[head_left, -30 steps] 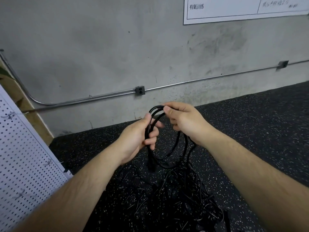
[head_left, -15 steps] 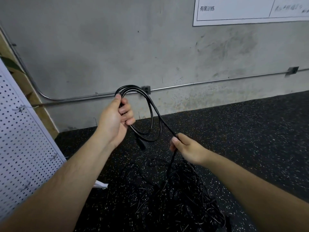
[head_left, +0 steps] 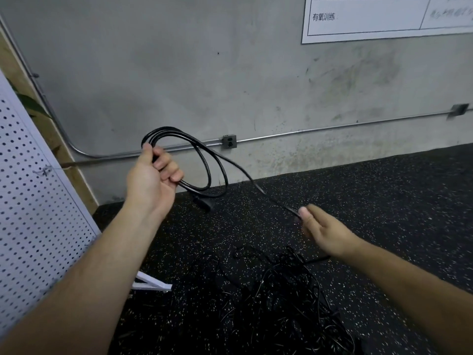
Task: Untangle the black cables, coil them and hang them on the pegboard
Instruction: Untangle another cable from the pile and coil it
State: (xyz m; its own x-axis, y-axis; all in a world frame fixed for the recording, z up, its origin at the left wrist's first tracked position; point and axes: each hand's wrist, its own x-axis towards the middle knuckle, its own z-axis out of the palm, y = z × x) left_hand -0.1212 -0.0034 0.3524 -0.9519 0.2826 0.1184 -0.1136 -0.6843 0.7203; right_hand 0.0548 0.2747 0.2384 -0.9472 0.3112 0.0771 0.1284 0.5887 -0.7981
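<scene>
Your left hand point(head_left: 153, 180) held the coil point(head_left: 207, 162) of black cable; its fingers point(head_left: 166, 166) were curled tight around the gathered turns, with the thumb laid along them. The loops stood out to the right of those fingers, lifted well off the floor point(head_left: 384, 201); a plug point(head_left: 204, 203) hung just below and right of them, at the bottom of the loops. From the coil one free strand point(head_left: 245, 174) ran down to the right, quite straight, to your right hand point(head_left: 325, 233); there the thumb and first finger seemed to pinch it, and the other fingers were relaxed; this place was a little blurred. Whether the strand went on past that pinch I could not tell. Below both hands the tangle point(head_left: 281, 298) of remaining cables lay on the floor; the pegboard point(head_left: 33, 201) leaned far to the left of your left fingers.

The cable looked light and soft enough to bend into loops, but with some spring; the turns would likely open if the grip loosened, so the best hold was where all turns met, as your left fingers had it. The jacket looked smooth, so the strand could probably slide through a light pinch; this would help to feed the next turn. The thin cables of the tangle might catch on it; a gentle pull seemed safer than a jerk.
</scene>
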